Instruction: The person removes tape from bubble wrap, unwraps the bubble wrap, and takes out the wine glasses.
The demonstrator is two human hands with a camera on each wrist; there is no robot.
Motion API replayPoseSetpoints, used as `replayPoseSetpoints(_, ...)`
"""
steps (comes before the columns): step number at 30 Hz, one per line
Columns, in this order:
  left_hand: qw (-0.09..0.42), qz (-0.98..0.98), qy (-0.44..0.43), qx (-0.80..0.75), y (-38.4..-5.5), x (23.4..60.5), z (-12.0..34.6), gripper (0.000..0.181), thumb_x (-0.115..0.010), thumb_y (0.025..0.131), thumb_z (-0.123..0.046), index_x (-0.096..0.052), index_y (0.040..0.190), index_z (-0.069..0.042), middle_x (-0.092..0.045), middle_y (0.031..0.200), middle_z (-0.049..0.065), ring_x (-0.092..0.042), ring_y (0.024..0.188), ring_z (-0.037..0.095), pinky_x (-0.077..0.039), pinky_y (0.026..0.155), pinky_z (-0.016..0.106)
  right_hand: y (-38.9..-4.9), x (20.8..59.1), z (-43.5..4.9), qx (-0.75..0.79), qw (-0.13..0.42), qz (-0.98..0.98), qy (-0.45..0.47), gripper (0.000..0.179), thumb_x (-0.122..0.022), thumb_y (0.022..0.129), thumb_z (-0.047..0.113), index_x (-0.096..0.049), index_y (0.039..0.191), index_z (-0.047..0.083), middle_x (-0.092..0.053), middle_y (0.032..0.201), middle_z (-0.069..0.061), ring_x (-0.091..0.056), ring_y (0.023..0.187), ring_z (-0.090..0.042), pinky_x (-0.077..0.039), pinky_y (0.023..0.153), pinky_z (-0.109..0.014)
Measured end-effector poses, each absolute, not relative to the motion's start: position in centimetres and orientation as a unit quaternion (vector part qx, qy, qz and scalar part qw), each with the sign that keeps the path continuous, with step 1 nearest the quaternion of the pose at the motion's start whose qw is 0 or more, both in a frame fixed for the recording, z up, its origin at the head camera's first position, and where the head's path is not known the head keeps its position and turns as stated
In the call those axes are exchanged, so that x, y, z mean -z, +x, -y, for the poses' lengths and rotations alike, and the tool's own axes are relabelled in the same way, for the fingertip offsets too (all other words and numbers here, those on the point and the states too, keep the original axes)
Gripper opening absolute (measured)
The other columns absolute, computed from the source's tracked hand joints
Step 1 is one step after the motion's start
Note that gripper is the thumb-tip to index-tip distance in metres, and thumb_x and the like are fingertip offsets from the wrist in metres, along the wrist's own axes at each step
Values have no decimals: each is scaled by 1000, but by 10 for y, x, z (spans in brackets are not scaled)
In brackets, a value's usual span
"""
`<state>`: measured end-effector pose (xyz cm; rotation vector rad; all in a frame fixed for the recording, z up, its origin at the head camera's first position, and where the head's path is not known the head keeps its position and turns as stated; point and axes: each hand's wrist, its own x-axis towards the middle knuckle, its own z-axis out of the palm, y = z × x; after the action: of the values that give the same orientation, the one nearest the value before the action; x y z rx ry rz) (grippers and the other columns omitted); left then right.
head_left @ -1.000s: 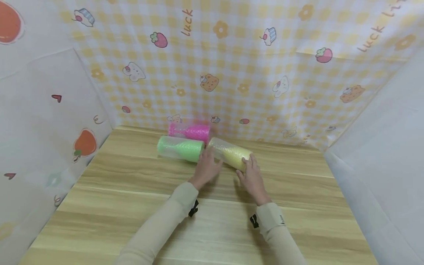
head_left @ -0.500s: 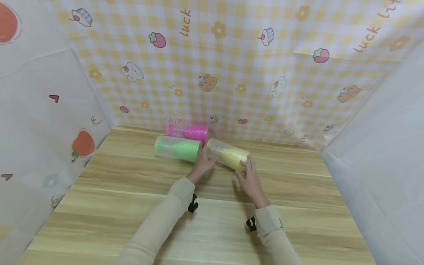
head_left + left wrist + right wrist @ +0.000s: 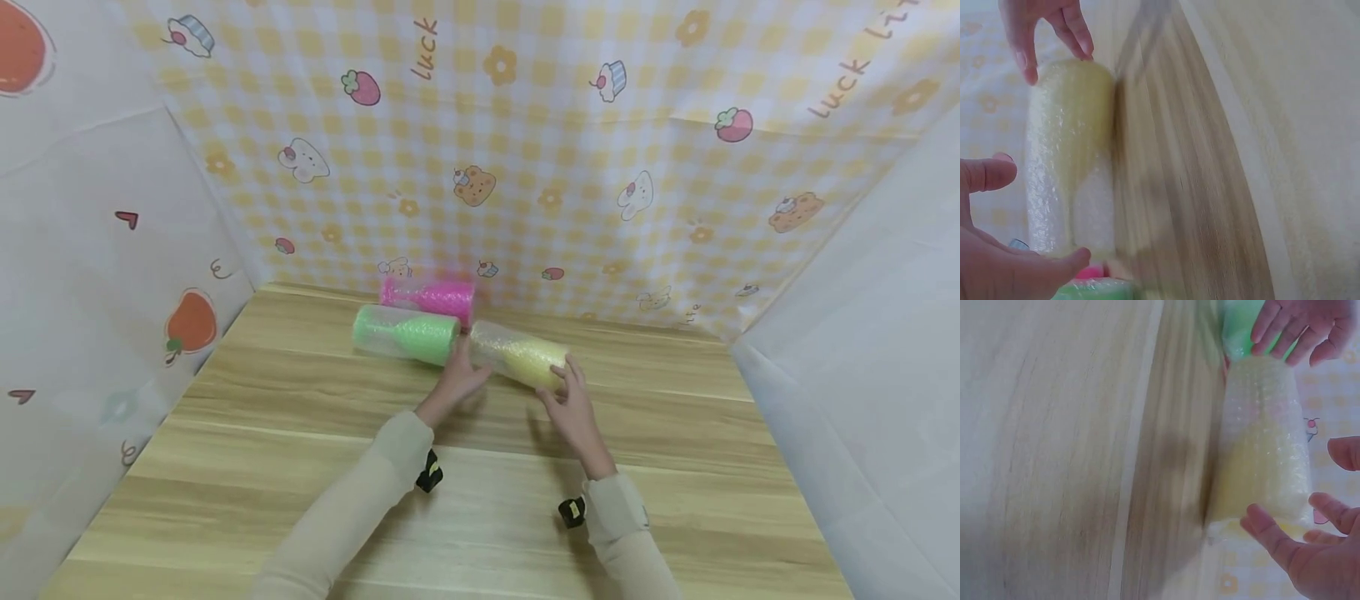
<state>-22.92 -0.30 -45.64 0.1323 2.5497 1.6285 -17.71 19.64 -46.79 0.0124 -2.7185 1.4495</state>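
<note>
Three goblet shapes in clear bubble wrap lie on their sides on the table. The yellow goblet (image 3: pixel 521 354) slants at the right, its stem showing through the wrap in the left wrist view. To its left lies the green goblet (image 3: pixel 408 333), and behind that one the pink goblet (image 3: pixel 442 297). My right hand (image 3: pixel 573 408) has its spread fingertips against the yellow goblet's right end. At the other end of it my left hand (image 3: pixel 456 375) reaches in with fingers extended, between the green and yellow wraps, thumb held apart.
The wood-grain table (image 3: pixel 480 517) spreads out toward me. A yellow checked cloth (image 3: pixel 517 167) with cartoon prints hangs right behind the goblets. White sheets (image 3: pixel 870 375) close in both sides.
The yellow goblet has shifted slightly toward me and left at its ends, with my right hand staying on it. My left hand has drawn a little left and back. Green and pink lie nearly unchanged.
</note>
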Motion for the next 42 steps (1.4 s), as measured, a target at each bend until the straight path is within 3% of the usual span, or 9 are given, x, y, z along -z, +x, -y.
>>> replayPoseSetpoints(7, 84, -829, 58, -550, -210, 451, 16, 81, -61, 84, -12, -14, 149, -8, -13, 154, 19, -16, 140, 39, -19, 111, 58, -164, 463, -198, -476, 23, 879, 32, 53, -55, 93, 22, -36, 137, -2, -9, 155, -17, -49, 111, -48, -48, 93, -51)
replayPoseSetpoints(14, 150, -805, 62, -570, -176, 444, 39, 74, -61, 87, -14, -19, 144, 6, -26, 146, 30, -36, 128, 47, -34, 106, 52, -143, 440, -192, -500, 20, 865, 38, 52, -56, 93, 19, -37, 135, -5, -14, 152, -22, -42, 117, -52, -43, 97, -56)
replayPoseSetpoints(19, 179, -795, 44, -577, -154, 443, 58, 74, -60, 87, -20, -19, 146, 0, -34, 142, 29, -40, 126, 45, -40, 101, 53, -140, 453, -191, -506, 33, 860, 62, 51, -58, 91, 23, -42, 134, 1, -20, 152, -18, -43, 115, -46, -46, 93, -54)
replayPoseSetpoints(27, 216, -765, 16, -607, -129, 435, 86, 69, -55, 89, -19, -20, 147, -4, -45, 132, 22, -46, 120, 38, -40, 100, 54, -126, 453, -177, -532, 20, 843, 73, 49, -59, 91, 21, -43, 134, 3, -24, 151, -15, -41, 119, -47, -44, 94, -56)
replayPoseSetpoints(30, 222, -750, 18, -622, -120, 436, 96, 70, -54, 90, -17, -17, 146, 0, -51, 121, 21, -53, 110, 33, -43, 99, 51, -121, 455, -172, -558, 17, 826, 76, 48, -59, 90, 18, -43, 134, 4, -24, 152, -13, -35, 124, -50, -41, 97, -59)
replayPoseSetpoints(37, 252, -695, -15, -673, -102, 447, 116, 90, -54, 92, -22, 14, 146, -1, -55, 112, 23, -62, 97, 27, -48, 95, 43, -117, 465, -157, -609, 5, 787, 100, 46, -59, 90, 11, -43, 132, 3, -27, 150, -16, -29, 129, -50, -39, 98, -60)
replayPoseSetpoints(39, 266, -672, -18, -691, -98, 452, 122, 88, -51, 94, -23, 17, 145, 0, -53, 116, 27, -63, 95, 26, -51, 92, 39, -117, 467, -153, -618, -2, 779, 106, 46, -59, 90, 10, -43, 132, 3, -28, 150, -15, -29, 131, -48, -39, 99, -58)
replayPoseSetpoints(42, 289, -644, -1, -708, -95, 458, 129, 79, -47, 96, -26, 7, 146, 3, -52, 117, 31, -64, 94, 25, -52, 90, 37, -118, 468, -149, -630, -9, 768, 114, 46, -59, 90, 10, -43, 133, 5, -30, 150, -12, -29, 133, -45, -38, 101, -57)
